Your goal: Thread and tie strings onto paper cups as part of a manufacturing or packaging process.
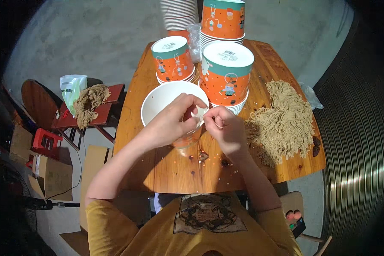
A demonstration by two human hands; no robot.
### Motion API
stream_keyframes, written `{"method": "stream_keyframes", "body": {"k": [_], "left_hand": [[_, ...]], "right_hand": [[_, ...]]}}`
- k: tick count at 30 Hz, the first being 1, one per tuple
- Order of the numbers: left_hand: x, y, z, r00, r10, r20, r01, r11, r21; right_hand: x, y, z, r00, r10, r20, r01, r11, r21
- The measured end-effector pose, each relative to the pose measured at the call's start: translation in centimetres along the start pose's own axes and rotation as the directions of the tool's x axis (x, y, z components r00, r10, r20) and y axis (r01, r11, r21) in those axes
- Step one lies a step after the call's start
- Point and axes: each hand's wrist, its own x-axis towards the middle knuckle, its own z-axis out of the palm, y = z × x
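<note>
A paper bucket stands upright near the middle of the table, its white inside facing up. My left hand reaches across its opening, fingers curled around the right side of the rim; their tips are partly hidden. Against the outside of that rim my right hand is closed in a pinch. A bit of thin pale cord shows at its fingers, too small to make out fully. To the right of this hand lies a loose heap of beige cords.
Upside-down orange and green paper buckets stand in stacks behind, with another stack at left. Small beads lie scattered on the wooden table. A red bench holds more cords; cardboard boxes sit on the floor at left.
</note>
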Motion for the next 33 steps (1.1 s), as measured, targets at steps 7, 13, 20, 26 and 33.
{"method": "stream_keyframes", "body": {"k": [7,13,20,26,33], "left_hand": [[-0.4,0.9,0.9,0.962,-0.268,0.045,0.272,0.953,-0.133],[-0.2,1.1,0.5,0.958,-0.284,0.048,0.287,0.954,-0.084],[-0.5,0.8,1.4,0.993,-0.086,-0.081,0.093,0.991,0.098],[-0.8,1.5,2.2,0.936,0.258,-0.241,-0.106,0.857,0.505],[-0.9,1.2,2.7,0.951,0.118,-0.284,-0.023,0.948,0.317]], "right_hand": [[-0.2,0.0,0.2,0.999,-0.031,-0.027,0.03,0.999,-0.012],[-0.2,-0.1,0.1,0.991,-0.133,-0.031,0.129,0.988,-0.088],[-0.3,0.0,0.2,0.993,-0.116,-0.017,0.115,0.991,-0.064],[-0.4,0.0,0.3,0.98,-0.197,-0.041,0.191,0.975,-0.111],[-0.5,-0.3,0.3,0.991,-0.134,-0.015,0.132,0.985,-0.114]]}}
